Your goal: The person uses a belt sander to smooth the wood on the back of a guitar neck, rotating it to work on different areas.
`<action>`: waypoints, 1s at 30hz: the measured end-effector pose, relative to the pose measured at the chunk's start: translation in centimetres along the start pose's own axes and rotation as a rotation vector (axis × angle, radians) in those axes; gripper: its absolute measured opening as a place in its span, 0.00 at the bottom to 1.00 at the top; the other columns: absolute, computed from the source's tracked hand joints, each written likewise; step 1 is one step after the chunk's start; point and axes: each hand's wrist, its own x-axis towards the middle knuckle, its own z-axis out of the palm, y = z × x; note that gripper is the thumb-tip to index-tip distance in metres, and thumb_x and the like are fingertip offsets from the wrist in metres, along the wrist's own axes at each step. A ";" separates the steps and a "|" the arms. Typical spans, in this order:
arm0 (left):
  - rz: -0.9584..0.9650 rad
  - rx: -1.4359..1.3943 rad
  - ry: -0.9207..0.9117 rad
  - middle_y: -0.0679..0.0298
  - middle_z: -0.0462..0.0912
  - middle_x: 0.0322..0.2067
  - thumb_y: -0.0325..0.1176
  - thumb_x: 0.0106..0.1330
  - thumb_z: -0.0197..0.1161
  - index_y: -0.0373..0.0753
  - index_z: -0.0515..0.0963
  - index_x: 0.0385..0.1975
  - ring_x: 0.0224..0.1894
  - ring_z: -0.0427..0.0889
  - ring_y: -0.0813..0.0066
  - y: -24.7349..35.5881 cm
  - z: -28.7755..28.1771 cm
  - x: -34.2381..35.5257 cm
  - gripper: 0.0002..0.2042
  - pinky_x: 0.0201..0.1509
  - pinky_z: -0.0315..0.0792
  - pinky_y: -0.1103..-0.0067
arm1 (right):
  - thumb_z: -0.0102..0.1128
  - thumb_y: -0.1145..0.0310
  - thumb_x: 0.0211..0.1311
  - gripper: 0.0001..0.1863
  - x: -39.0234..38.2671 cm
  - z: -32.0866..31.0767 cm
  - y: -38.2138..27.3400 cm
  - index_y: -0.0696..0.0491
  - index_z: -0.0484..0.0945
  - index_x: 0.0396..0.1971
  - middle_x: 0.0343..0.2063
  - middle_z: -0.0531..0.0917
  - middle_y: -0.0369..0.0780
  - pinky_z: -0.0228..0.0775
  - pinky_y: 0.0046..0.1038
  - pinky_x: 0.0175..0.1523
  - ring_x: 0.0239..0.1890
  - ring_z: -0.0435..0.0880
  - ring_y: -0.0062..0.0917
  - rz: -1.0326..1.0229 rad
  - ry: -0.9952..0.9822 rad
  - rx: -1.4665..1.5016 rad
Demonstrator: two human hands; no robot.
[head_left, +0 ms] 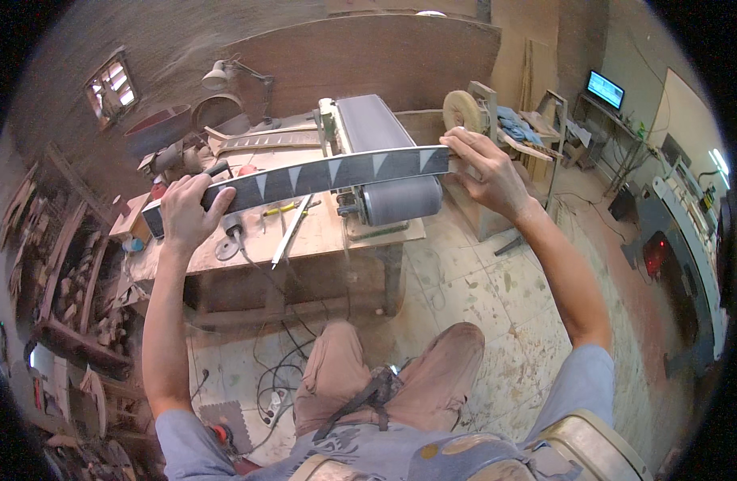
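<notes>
My left hand (187,210) grips the left end of a long, dark strip (296,180) with pale triangles along its face. My right hand (485,168) has its fingers closed at the strip's right end. The strip is held level across a belt sander (372,120), whose grey belt shows behind it and whose roller (400,200) shows just below it. I cannot tell whether the strip touches the belt. Behind and under the strip lie a pale ruler-like bar (288,236), yellow-handled tools (272,212) and a corded power tool (234,228) on the wooden workbench (168,264).
A wheel (458,112) and a cluttered stand (517,132) are right of the sander. A machine (685,264) is at far right, shelves (72,280) at left. Cables and a power strip (276,409) lie on the floor by my legs (417,369). A lamp (216,76) stands behind.
</notes>
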 end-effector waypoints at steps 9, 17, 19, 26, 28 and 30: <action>-0.363 -0.415 -0.684 0.54 0.81 0.22 0.51 0.75 0.59 0.27 0.83 0.35 0.23 0.77 0.66 -0.7 -3.1 2.4 0.25 0.34 0.71 0.69 | 0.74 0.65 0.51 0.34 3.7 -4.5 0.1 0.58 0.78 0.61 0.49 0.88 0.47 0.73 0.38 0.62 0.56 0.85 0.40 0.336 -0.599 0.286; -0.922 -0.726 -1.058 0.55 0.85 0.26 0.51 0.73 0.62 0.31 0.84 0.43 0.29 0.88 0.65 -3.8 -3.6 2.4 0.24 0.30 0.81 0.70 | 0.69 0.61 0.55 0.30 5.4 -5.2 2.8 0.55 0.82 0.60 0.38 0.89 0.37 0.70 0.29 0.55 0.41 0.83 0.24 0.708 -0.985 0.664; -0.710 -0.615 -1.031 0.55 0.86 0.27 0.50 0.73 0.61 0.33 0.84 0.46 0.32 0.88 0.62 -4.4 -2.9 2.2 0.22 0.34 0.80 0.68 | 0.70 0.62 0.54 0.32 5.0 -5.4 2.7 0.56 0.82 0.60 0.42 0.89 0.39 0.71 0.30 0.57 0.45 0.84 0.27 0.708 -0.947 0.621; 0.057 -0.018 -0.371 0.53 0.85 0.28 0.53 0.75 0.56 0.40 0.83 0.37 0.31 0.83 0.47 -7.3 0.7 -2.6 0.21 0.36 0.73 0.61 | 0.71 0.68 0.54 0.33 2.1 -3.6 0.3 0.57 0.77 0.63 0.58 0.83 0.51 0.70 0.37 0.69 0.62 0.81 0.42 0.361 -0.434 0.252; -0.303 -0.054 -0.425 0.51 0.85 0.31 0.54 0.76 0.54 0.38 0.82 0.37 0.33 0.84 0.47 -1.8 -0.2 -0.2 0.23 0.35 0.73 0.61 | 0.69 0.73 0.55 0.31 0.0 -2.7 1.2 0.59 0.77 0.62 0.60 0.81 0.51 0.70 0.37 0.69 0.63 0.80 0.44 0.242 -0.248 0.131; -0.221 0.038 -0.244 0.50 0.84 0.33 0.56 0.77 0.51 0.37 0.79 0.36 0.36 0.83 0.46 -0.5 0.1 -0.3 0.25 0.39 0.73 0.59 | 0.68 0.79 0.52 0.30 -1.2 -1.7 2.2 0.58 0.77 0.60 0.61 0.80 0.50 0.69 0.39 0.70 0.64 0.78 0.45 0.191 -0.112 0.037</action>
